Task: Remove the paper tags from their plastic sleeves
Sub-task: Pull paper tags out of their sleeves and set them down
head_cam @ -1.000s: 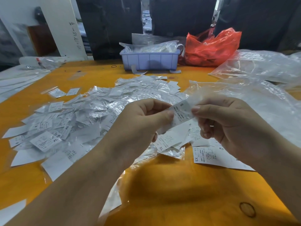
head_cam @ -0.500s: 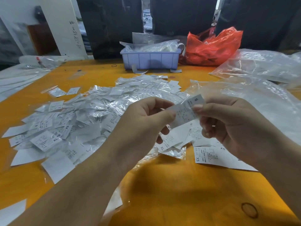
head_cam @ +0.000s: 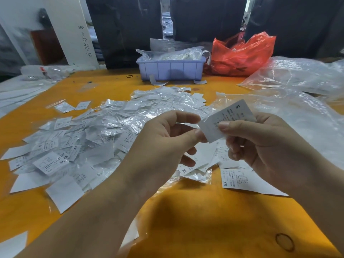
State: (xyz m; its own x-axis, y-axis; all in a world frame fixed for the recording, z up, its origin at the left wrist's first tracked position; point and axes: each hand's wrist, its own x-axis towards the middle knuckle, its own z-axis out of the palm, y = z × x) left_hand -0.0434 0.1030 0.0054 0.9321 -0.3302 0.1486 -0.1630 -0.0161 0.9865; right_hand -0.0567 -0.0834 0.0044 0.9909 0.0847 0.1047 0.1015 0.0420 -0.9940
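Note:
My right hand (head_cam: 260,146) pinches a white paper tag marked S (head_cam: 229,116) between thumb and fingers, tilted up to the right. My left hand (head_cam: 163,146) is curled at the tag's lower left corner, thumb against that edge. It seems to pinch the clear plastic sleeve, which is hard to make out. A big pile of sleeved tags (head_cam: 104,131) covers the orange table (head_cam: 204,220) to the left. Bare tags, one marked XS (head_cam: 240,180), lie under my right hand.
A lilac plastic bin (head_cam: 170,68) with bagged stock stands at the back, a red plastic bag (head_cam: 242,54) beside it. Large clear plastic bags (head_cam: 297,108) spread over the right side. A rubber band (head_cam: 284,242) lies near the front right. A white board (head_cam: 74,30) leans at the back left.
My right hand has drawn the S tag up and to the right, away from my left hand, so more of the tag shows. My left hand stayed about where it was.

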